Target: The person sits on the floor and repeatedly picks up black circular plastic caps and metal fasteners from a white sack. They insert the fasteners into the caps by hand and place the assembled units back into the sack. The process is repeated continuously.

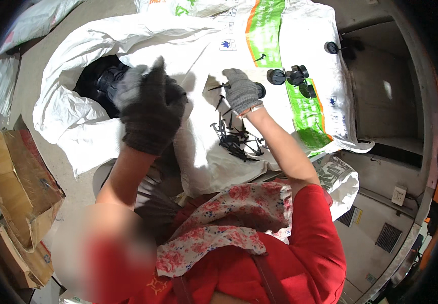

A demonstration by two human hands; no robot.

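Observation:
My left hand [150,109], in a dark grey knit glove, is raised beside the mouth of a white woven sack [59,96]. Its fingers point up and stand apart, partly blurred, with nothing visible in them. Inside the sack lie black round plastic parts [108,83]. My right hand [243,92], also gloved in grey, has its fingers bent over a black plastic nail [219,87], whose shaft sticks out at the fingertips. Below it, a heap of black nails [235,139] rests on the white sacking. A round black part [261,90] shows partly behind this hand.
Several black round caps [296,76] lie to the right on the green-printed sacking [312,119]. Another cap [332,47] is near its far right edge. Cardboard boxes [23,182] stand at the left, and a grey metal housing [389,86] is at the right.

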